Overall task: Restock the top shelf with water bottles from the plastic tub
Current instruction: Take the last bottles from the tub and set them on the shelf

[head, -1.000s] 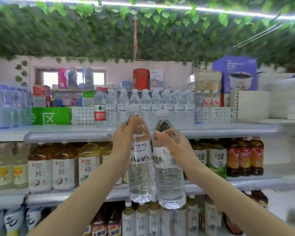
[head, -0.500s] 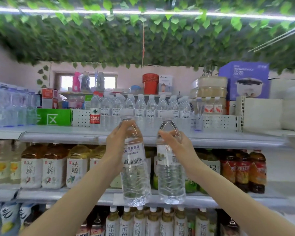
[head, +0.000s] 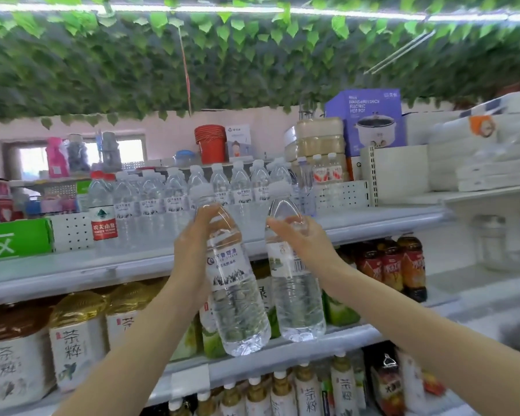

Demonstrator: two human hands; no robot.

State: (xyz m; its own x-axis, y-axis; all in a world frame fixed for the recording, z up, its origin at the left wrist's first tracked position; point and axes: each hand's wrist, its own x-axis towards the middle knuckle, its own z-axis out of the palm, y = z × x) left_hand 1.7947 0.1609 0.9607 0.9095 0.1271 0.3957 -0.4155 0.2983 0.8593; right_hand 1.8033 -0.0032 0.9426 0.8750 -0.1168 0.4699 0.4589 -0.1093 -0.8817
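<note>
Two bare arms reach up before a shop's top shelf [head: 72,271]. The left hand [head: 192,247] grasps the left bottle [head: 237,295] round its shoulder; the right hand [head: 300,238] grasps the right bottle [head: 297,295] the same way. Both bottles are capped, full of clear water, upright and just beside each other. They are in the air in front of the shelf, caps above its front edge, bodies below. On the shelf stands a row [head: 174,202] of capped water bottles, then a red-labelled bottle [head: 102,217] and a green box [head: 15,238] to the left.
</note>
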